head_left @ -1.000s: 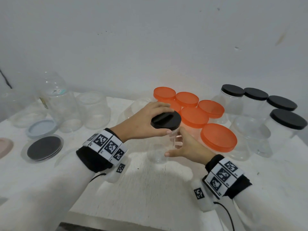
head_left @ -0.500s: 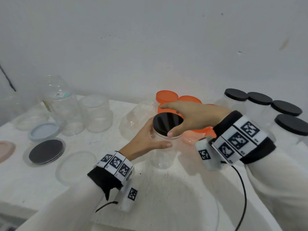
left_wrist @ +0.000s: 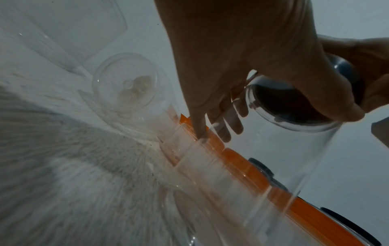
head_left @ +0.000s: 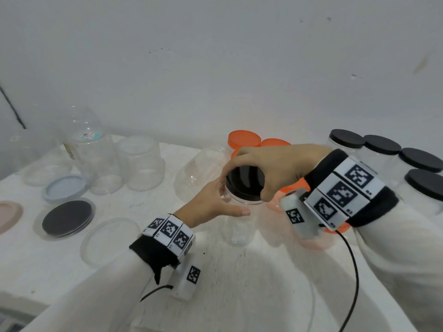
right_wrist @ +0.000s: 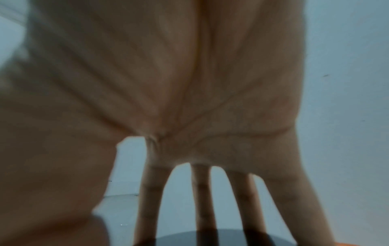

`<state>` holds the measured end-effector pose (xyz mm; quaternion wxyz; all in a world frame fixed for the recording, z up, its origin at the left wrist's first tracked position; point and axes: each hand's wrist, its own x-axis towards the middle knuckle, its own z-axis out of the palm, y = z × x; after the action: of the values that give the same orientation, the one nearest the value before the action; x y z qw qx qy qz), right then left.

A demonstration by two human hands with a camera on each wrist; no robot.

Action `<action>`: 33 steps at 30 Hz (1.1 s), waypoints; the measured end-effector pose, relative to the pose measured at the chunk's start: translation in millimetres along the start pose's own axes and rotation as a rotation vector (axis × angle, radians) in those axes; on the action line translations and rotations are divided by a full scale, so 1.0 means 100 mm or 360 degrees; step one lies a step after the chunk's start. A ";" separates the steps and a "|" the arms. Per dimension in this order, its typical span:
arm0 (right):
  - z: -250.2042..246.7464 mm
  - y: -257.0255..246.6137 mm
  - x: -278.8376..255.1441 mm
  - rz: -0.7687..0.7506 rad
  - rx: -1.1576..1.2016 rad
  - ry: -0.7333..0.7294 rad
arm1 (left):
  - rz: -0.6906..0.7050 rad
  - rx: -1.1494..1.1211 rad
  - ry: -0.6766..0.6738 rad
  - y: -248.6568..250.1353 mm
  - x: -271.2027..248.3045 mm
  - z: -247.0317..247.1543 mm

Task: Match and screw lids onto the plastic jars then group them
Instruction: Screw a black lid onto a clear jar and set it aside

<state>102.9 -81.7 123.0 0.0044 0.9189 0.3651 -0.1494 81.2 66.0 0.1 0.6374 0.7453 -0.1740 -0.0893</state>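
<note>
Far left on the white tabletop [head_left: 239, 279]: pinkish lid [head_left: 8, 218] at the frame edge, grey-blue lid [head_left: 64, 188], black lid in a clear lid [head_left: 67, 218], loose clear lid [head_left: 109, 240]. Behind them, open clear jars [head_left: 141, 161], one with a sticker on top. A clear jar lying on its side [head_left: 199, 171] sits just left of centre. Centre: left hand [head_left: 211, 204] wraps the upper part of the upright clear jar [head_left: 237, 226], thumb across the front, fingers round the back; the left wrist view shows them through the plastic. The jar's base looks set on the tabletop. Right hand [head_left: 275, 168] comes from above, fingertips and thumb curled round the rim of the black lid [head_left: 244, 180] sitting on the jar's mouth. Behind the hands, orange-lidded jars [head_left: 244, 138], mostly hidden. Far right, four black-lidded jars [head_left: 381, 144] grouped together near the wall.
</note>
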 end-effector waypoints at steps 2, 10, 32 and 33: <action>-0.03 0.02 -0.02 -0.0025 -0.0007 0.0114 | 0.0000 -0.0005 -0.0028 0.01 0.02 -0.01; -0.01 0.03 0.01 -0.0006 -0.0021 -0.0007 | -0.0008 -0.0024 -0.0088 0.00 0.07 -0.03; -0.11 -0.08 -0.06 0.0127 -0.0145 -0.0191 | 0.0041 -0.0016 -0.0105 0.09 0.04 -0.01; -0.10 -0.07 -0.05 0.0116 -0.0123 -0.0131 | 0.0036 -0.0026 -0.0097 0.08 0.04 -0.01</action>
<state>97.7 -78.8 134.3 0.0603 0.9237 0.3365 -0.1728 84.3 63.8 8.2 0.6389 0.7350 -0.2009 -0.1062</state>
